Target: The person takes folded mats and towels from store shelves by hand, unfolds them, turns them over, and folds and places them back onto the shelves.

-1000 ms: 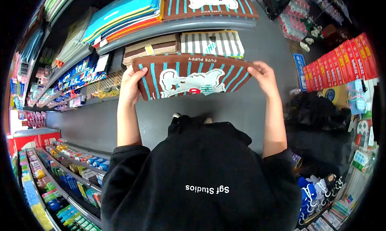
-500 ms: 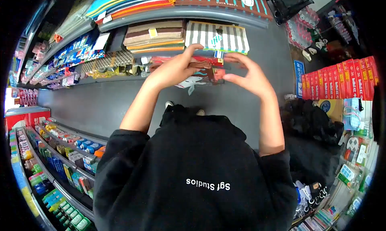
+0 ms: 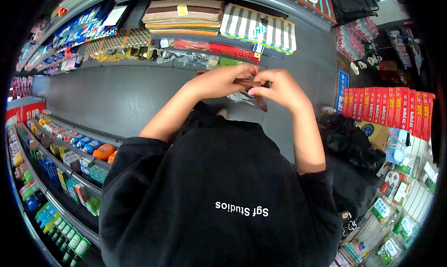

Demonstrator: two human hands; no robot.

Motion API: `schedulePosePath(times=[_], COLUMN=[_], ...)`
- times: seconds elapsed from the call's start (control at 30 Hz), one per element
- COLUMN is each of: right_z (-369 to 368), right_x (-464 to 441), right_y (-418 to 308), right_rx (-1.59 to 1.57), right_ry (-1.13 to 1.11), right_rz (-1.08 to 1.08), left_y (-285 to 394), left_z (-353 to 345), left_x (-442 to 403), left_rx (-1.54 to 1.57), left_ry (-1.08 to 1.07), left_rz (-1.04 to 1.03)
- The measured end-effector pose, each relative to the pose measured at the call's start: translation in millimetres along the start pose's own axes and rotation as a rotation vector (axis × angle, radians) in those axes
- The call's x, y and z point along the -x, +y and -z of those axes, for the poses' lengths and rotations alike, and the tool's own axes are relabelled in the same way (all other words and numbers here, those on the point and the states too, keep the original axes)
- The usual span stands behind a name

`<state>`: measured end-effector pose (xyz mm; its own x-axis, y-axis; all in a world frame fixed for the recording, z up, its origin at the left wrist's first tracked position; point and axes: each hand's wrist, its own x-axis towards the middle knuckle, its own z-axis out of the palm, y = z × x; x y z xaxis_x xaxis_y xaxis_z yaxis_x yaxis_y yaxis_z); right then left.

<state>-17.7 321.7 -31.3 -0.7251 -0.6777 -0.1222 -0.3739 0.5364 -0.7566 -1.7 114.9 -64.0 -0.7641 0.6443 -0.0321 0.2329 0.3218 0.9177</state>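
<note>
Just in front of my chest, my left hand has its fingers closed on a folded brown mat. My right hand pinches the same brown edge from the other side, its fingertips close to the left ones. Below the hands hangs part of the mat with a white print; my fingers and forearms hide the rest. Beyond the hands, on the shelf, sit a stack of brown and beige mats and a grey-and-white striped stack.
Red packets lie on the low shelf beneath the stacks. A shelf of bottles and boxes curves along my left. Red boxes stand in a row at right, near black bags. Grey floor stretches between the shelves.
My right hand has moved left from apart and closed on the mat's edge. The mat and my left hand have shifted slightly nearer my body. The view has tilted downward.
</note>
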Motion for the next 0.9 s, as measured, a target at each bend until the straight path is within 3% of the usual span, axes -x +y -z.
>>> schedulePosePath(times=[0.1,0.17,0.3,0.47,0.53,0.63,0.77,0.83,0.9], right_z=[-2,-2,3,6,7,9,13,12,9], right_x=[5,10,22,31,35,41,54,59,63], right_y=[3,2,-9,-9,-10,-4,6,14,16], right_rx=[0.055,0.056,0.135,0.145,0.056,0.010,0.046,0.197,0.210], right_ry=[0.041,0.064,0.107,0.102,0.133,0.202,0.325,0.375,0.395], right_rz=[0.018,-0.004,0.014,0.075,-0.031,-0.097,-0.135,-0.184,-0.168], left_y=[0,-13,-48,-88,-89,-96,-72,-47,-42], left_z=[6,6,7,-1,-2,-7,0,3,-1], left_x=[7,14,26,20,13,6,8,10,10], left_rx=[0.084,0.007,-0.168,0.307,0.448,0.622,0.475,0.452,0.375], left_ry=[-0.011,0.305,0.538,0.402,0.206,0.176,0.228,0.240,0.296], left_rz=[0.128,0.024,0.061,0.113,0.129,0.248,0.167,0.279,0.180])
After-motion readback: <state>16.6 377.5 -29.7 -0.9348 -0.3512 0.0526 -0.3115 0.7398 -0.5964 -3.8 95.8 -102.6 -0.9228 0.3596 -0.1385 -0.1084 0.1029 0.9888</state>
